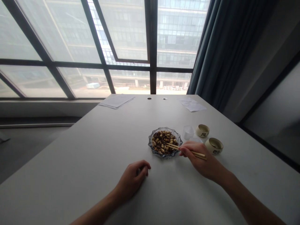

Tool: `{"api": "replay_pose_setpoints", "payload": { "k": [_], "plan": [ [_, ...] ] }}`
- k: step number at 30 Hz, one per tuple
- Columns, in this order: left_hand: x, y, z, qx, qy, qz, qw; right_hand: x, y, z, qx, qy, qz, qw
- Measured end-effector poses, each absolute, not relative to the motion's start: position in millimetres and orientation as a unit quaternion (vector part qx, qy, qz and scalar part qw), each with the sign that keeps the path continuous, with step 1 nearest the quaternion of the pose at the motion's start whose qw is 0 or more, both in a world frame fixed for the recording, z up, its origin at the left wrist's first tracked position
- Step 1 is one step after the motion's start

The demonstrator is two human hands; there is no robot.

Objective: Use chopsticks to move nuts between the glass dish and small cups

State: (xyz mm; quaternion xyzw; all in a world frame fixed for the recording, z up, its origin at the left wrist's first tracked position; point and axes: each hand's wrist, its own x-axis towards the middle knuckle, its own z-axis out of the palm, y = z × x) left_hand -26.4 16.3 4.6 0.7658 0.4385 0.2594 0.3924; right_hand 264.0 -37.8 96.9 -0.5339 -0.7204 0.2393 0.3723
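My right hand (201, 159) holds a pair of wooden chopsticks (187, 150), their tips reaching over a scalloped blue glass dish (180, 140). The dish is heaped with peanuts and dark bits (162, 142). Whether a peanut sits between the tips I cannot tell. My left hand (132, 181) rests on the white table (70, 156) in front of the dish, fingers curled and holding nothing.
Just past my right hand stand two cream ceramic cups (202, 130) (214, 146) and a small clear plastic container (188, 132). Sheets of paper (116, 101) (192, 105) lie at the far table edge, beneath a large window.
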Motion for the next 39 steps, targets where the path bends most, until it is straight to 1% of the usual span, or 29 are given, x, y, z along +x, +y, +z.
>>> {"api": "replay_pose_setpoints", "payload": {
  "k": [3,12,19,28,34,39],
  "plan": [
    [-26.0,16.8,4.9,0.767,0.438,0.258,0.391,264.6,-37.4,97.0,-0.531,-0.723,0.244,0.37],
    [-25.8,16.9,4.0,0.766,0.438,0.262,0.391,263.5,-34.9,86.0,-0.577,-0.648,0.284,0.409],
    [-25.6,15.8,6.1,0.765,0.439,0.259,0.394,259.7,-32.5,75.9,-0.567,-0.585,0.338,0.471],
    [-25.1,15.6,7.9,0.763,0.443,0.255,0.395,256.9,-32.9,65.6,-0.563,-0.582,0.324,0.49],
    [-25.2,14.9,8.0,0.765,0.44,0.257,0.393,255.2,-33.9,62.1,-0.563,-0.515,0.339,0.55],
    [-26.0,15.3,6.3,0.765,0.44,0.26,0.392,265.2,-43.9,64.1,-0.553,-0.506,0.338,0.569]
  ]
}}
